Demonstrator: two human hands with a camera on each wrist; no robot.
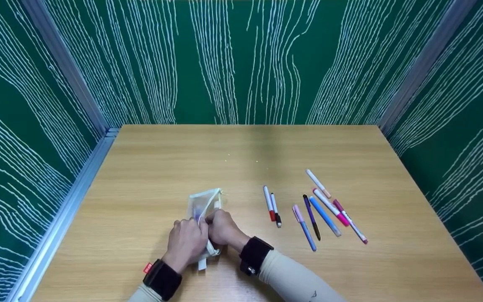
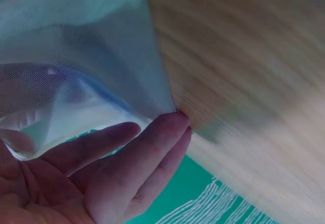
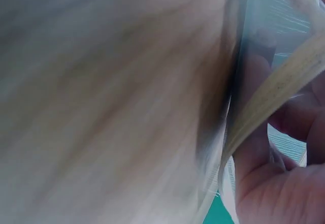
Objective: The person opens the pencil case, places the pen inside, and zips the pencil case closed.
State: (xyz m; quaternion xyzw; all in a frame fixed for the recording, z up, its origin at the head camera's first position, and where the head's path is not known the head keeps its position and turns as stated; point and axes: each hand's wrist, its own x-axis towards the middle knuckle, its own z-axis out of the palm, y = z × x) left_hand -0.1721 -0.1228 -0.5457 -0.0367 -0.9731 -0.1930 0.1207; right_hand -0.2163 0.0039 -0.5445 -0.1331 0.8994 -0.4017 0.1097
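Your mesh pouch (image 1: 194, 206) lies on the table (image 1: 149, 167), low and just left of centre in the head view, with both hands on it. Your left hand (image 1: 187, 241) grips its near side. In the left wrist view those fingers lie long against the outside of the mesh, so the hold looks light. Your right hand (image 1: 224, 228) is curled on the right-hand edge, thumb and fingers clamped on the pouch, with a pale band (image 3: 284, 84) crossing in front of them in the right wrist view.

To work that edge well, I'd anchor the pouch with the left hand and let the right do the finer moving. Pull the sides apart gently: mesh this thin probably sags and folds over itself if one side is slack. Keep the band flat and clear of your fingertips, since it could snag.

As for contents, a bluish-purple patch shows through the mesh, but you cannot tell from here what it is. Outside the pouch, a red-capped marker (image 1: 268, 203) and a black-capped marker (image 1: 275, 209) lie side by side, right of centre; six more pens (image 1: 325, 216) are spread farther right in the frame.
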